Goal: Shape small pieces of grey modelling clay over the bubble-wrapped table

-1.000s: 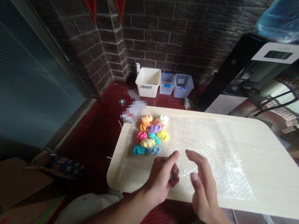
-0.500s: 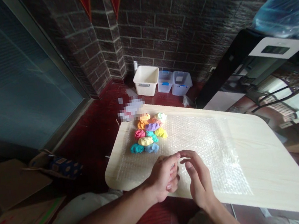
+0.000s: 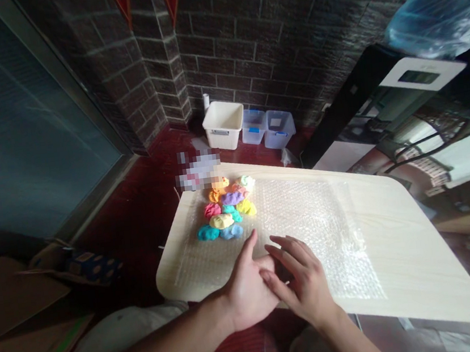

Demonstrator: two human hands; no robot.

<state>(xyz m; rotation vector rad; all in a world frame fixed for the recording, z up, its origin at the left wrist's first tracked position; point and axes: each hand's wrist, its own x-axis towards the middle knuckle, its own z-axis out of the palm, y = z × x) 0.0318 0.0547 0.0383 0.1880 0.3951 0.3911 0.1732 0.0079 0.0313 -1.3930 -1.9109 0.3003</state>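
Bare-skinned left hand [image 3: 249,291], palm turned up, thumb raised; right hand [image 3: 305,278] meets it, fingers loosely curled. Grip: left half-open, right part-closed; can't tell if anything's between them. Just beyond: multicolored soft lumps of clay-like material [image 3: 222,221], clustered on clear bubble wrap [image 3: 309,218], left part of pale wood-grain counter [image 3: 415,245]. White plastic bin [image 3: 223,125] on floor behind.

The left hand [image 3: 251,288], thumb raised, meets the right hand [image 3: 301,279], its fingers loosely bent.
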